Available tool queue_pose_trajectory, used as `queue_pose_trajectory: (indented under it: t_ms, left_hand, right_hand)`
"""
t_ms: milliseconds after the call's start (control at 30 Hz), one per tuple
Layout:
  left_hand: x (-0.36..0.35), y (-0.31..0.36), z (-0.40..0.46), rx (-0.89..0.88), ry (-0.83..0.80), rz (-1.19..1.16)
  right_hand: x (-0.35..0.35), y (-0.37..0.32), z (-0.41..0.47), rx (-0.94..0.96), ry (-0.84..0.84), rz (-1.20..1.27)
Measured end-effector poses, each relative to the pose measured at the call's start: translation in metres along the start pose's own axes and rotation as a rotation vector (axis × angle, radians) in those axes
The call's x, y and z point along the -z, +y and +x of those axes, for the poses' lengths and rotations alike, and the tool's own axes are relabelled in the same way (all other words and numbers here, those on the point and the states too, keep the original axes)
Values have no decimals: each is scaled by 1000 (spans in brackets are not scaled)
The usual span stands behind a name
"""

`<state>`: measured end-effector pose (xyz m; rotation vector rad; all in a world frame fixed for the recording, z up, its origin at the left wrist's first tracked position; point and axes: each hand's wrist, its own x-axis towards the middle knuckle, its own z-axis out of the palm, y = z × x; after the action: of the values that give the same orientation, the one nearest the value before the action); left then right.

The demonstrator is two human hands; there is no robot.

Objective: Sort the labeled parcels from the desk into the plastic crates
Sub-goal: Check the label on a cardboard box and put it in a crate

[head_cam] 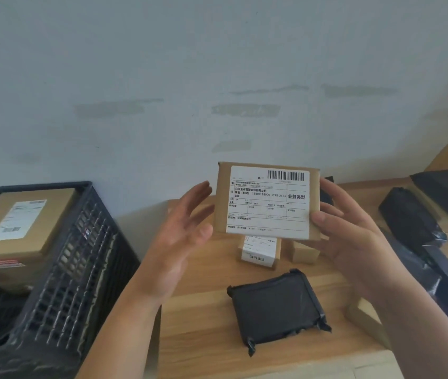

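A flat brown cardboard parcel [268, 201] with a white barcode label is held up above the wooden desk [206, 310], its label facing me. My right hand [348, 236] grips its right edge, thumb on the front. My left hand [184, 231] hovers just beside its left edge, fingers spread, holding nothing. A black plastic crate [61, 272] stands to the left of the desk with a labeled brown box [23, 222] inside.
On the desk lie a black wrapped parcel [276, 307], a small labeled box [259, 251], a plain brown box [303, 251] and another brown box [365, 318] under my right forearm. Several black bags [409, 217] lie at the right. A pale wall rises behind.
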<state>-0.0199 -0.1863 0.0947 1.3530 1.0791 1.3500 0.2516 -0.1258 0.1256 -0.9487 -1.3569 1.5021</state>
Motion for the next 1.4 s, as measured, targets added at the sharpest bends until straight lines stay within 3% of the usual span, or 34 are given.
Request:
queue_pose_trajectory:
  t_ms: [433, 733, 1100, 1267, 1400]
  left_hand:
    - [25, -15, -13, 41, -162, 29]
    - [34, -17, -17, 88, -175, -31]
    - [37, -12, -55, 132, 123, -23]
    - [19, -9, -83, 165, 311, 20]
    - [-14, -6, -110, 242, 551, 25]
  right_hand:
    - [-31, 17, -29, -34, 79, 25]
    - [-35, 7, -24, -31, -3, -42]
    - [-40, 10, 22, -90, -357, -139]
    - [-41, 9, 41, -117, -554, -156]
    - [-43, 13, 48, -127, -732, -178]
